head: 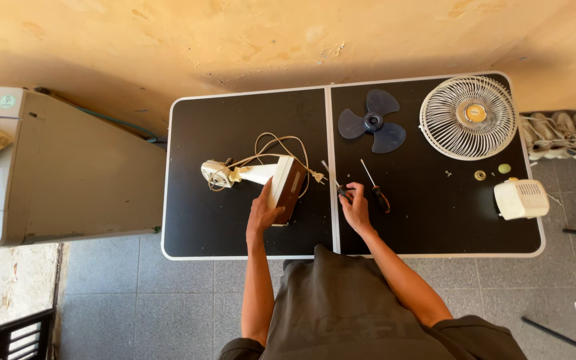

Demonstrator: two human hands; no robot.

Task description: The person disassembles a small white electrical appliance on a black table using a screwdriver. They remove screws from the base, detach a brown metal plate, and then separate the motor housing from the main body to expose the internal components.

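- Two bare hands work on a black folding counter [235, 133] with a pale metal rim, seen from above.
- The left hand [261, 215] rests on the cream and brown plastic fan base [287, 185], which lies on its side near the middle seam; the fingers wrap its near edge, so the grip is closed on it.
- The right hand [355, 203] is closed around the dark handle of a small screwdriver [336, 180], just right of the seam.
- A second screwdriver with a red and black handle [376, 189] lies beside this hand, not touched.
- The beige power cord [278, 145] loops behind the base, and the small cream motor head [216, 173] lies at its left end.
- Already taken off, as I judge: the dark blue three-blade propeller [372, 122], the round white wire grille [469, 117], the cream plastic rear housing [521, 199], and some small screws and caps near them.
- The base itself looks not yet opened; this part seems left to do.
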